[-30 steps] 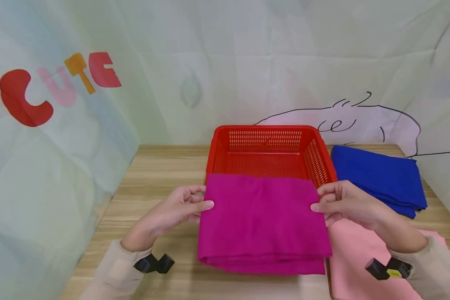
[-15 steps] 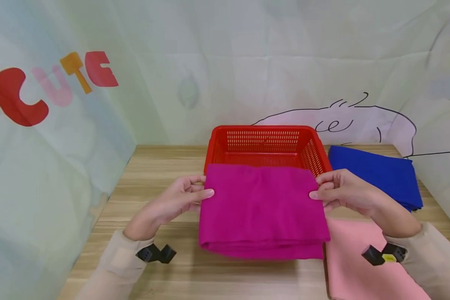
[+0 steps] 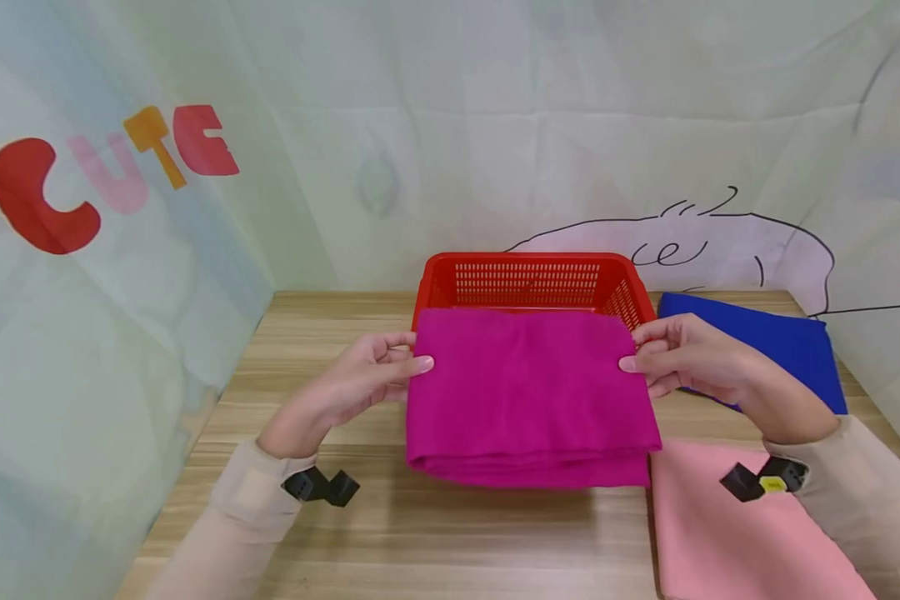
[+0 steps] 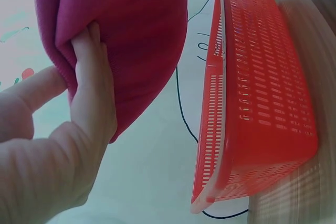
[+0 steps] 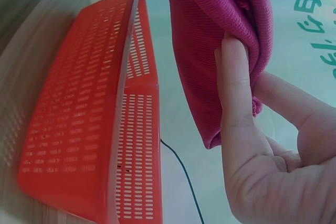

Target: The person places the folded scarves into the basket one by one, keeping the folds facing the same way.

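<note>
A folded magenta cloth (image 3: 528, 392) hangs in the air between both hands, its folded layers showing along the lower edge. My left hand (image 3: 375, 375) pinches its left side, thumb on top and fingers beneath. On the right side my right hand (image 3: 690, 362) holds it the same way. The wrist views show the cloth (image 4: 142, 35) raised off the table, higher than the rim of the red plastic basket (image 3: 528, 258). In the head view the cloth overlaps the basket's near part and hides it. The visible inside of the basket shows only its slotted walls.
To the right of the basket lies a folded blue cloth (image 3: 757, 342), partly behind my right forearm. A folded pink cloth (image 3: 727, 533) lies at the front right of the wooden table (image 3: 330, 550). A printed fabric backdrop (image 3: 450, 150) stands behind and at the left.
Both hands have moved forward with the magenta cloth, away from the body and further over the basket's near side. The grip on it is unchanged; the blue and pink cloths stay in place.
</note>
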A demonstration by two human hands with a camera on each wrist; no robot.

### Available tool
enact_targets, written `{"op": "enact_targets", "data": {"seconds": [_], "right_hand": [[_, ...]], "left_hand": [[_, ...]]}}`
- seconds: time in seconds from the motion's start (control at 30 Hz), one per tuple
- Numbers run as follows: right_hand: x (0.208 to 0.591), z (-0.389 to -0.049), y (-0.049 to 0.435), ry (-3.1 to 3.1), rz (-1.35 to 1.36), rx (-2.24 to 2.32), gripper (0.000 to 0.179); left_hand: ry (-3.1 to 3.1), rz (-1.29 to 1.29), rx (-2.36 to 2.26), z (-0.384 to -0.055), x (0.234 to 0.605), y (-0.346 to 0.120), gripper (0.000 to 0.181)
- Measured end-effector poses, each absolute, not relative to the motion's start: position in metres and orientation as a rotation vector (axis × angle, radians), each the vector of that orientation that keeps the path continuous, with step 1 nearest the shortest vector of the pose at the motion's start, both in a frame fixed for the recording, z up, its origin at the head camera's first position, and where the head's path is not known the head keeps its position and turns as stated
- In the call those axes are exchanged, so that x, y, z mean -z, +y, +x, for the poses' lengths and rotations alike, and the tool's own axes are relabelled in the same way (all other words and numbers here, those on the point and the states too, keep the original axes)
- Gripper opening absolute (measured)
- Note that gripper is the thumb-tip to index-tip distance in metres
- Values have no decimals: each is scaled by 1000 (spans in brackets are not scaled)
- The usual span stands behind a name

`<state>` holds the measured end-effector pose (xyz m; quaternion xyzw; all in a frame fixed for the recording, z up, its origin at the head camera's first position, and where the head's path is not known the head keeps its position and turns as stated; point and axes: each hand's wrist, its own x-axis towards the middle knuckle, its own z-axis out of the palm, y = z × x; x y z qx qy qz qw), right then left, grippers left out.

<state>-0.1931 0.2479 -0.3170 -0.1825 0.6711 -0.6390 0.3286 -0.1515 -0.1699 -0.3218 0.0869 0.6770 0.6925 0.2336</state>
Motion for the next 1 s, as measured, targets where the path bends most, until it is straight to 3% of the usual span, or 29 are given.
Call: {"op": "enact_targets", "data": {"seconds": [0.43,0.6,1.0], "right_hand": [[309,-203,247,1818,-488,1646,4],[304,-207,247,1830,-482,1643,12],[298,-219,255,1796,-539,1695,21]], "left_hand": [[1857,243,-1910,-161,315,-170,50],[1880,216,-1891,-165,309,-169,61],[1877,239,-1920,-183,297,-160,57]]}}
